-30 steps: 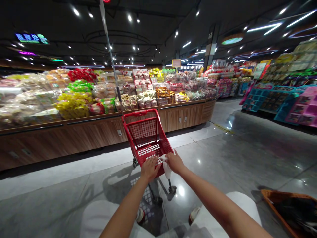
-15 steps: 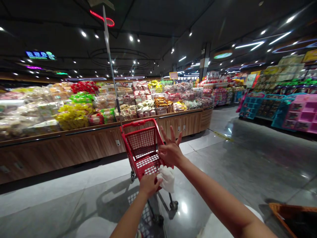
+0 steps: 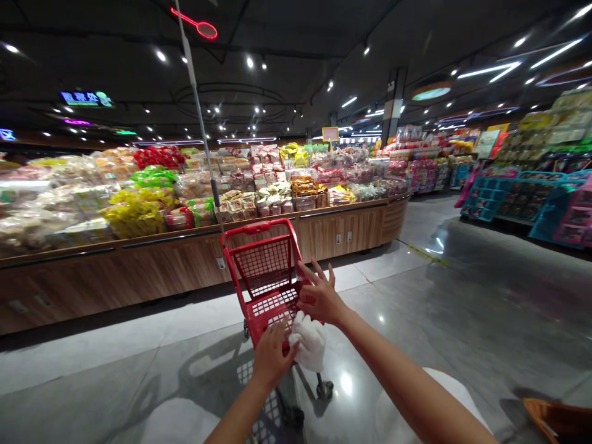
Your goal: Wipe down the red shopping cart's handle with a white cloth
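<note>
A crumpled white cloth or thin bag [image 3: 309, 342] hangs in front of me, over the near end of a red shopping cart [image 3: 263, 229]; I cannot tell its exact kind. My right hand [image 3: 322, 301] is above it, thumb and forefinger pinched at its top edge, the other fingers spread. At its left side is my left hand [image 3: 272, 354], fingers apart, with the thumb touching or close to the white edge. The cart's basket shows its bare grid, partly hidden behind both hands.
Beyond the cart runs a long wood-panelled display counter [image 3: 176, 256] heaped with packaged food [image 3: 143, 206]. A thin pole [image 3: 198, 105] rises beside the cart. Blue and pink racks [image 3: 513, 191] stand right. An orange-brown basket [image 3: 550, 416] shows at the lower right.
My right hand has come down to the top of the white cloth. My left hand has shifted slightly left and down, its fingers loosening. The view has turned a little left.
</note>
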Motion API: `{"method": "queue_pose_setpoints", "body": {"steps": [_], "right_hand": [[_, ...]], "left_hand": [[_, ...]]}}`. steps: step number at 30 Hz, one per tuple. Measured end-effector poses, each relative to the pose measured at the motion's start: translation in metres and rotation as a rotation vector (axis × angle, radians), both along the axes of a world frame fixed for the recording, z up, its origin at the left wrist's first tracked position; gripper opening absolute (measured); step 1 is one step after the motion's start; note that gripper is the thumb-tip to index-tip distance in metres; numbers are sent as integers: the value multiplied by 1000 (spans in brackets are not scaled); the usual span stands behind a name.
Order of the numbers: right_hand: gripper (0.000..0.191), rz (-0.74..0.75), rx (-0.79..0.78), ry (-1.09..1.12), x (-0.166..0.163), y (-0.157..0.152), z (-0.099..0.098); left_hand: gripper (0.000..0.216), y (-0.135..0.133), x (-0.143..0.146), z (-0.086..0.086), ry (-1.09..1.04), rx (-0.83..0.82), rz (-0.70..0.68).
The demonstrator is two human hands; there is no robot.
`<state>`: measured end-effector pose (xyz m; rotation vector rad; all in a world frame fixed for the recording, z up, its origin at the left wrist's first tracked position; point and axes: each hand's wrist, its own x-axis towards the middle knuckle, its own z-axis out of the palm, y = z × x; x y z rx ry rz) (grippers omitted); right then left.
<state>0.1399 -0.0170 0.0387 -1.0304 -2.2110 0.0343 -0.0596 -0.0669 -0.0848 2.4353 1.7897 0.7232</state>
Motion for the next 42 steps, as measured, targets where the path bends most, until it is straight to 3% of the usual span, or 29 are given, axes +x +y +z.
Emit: {"method": "queue_pose_setpoints", "body": {"steps": [3,6,10,14,19,22,30,34,38,42], "right_hand": [[25,108,-203,-50,12,16,-54],[35,102,-331,-63,20,23,-104],[38,63,-341,-35,24,27,-138],[35,124,-287,-30,29,32,-141],[33,119,-292,-46,35,37,-132],[34,63,-273,-68,29,34,-132],[31,45,-249,-41,-5,7,-140],[35,36,-292,-14,0,13,-137],[41,22,-365,149,-2,17,-136],[28,82,-540,475,-11,15,-133]], "left_hand": [[60,2,22,-3,25,35,10],[60,11,58,-3,93,-45,45],[45,28,95,2,159,-194,158],[32,31,79,5,284,-248,83],[26,6,-7,9,365,-234,-49],[34,-6,-33,8,278,-157,-131],[59,9,38,-10,95,-93,-35],[57,17,23,0,-24,-171,-168],[53,19,3,17,-216,-125,-49],[66,27,17,33,-352,-49,-25]]}}
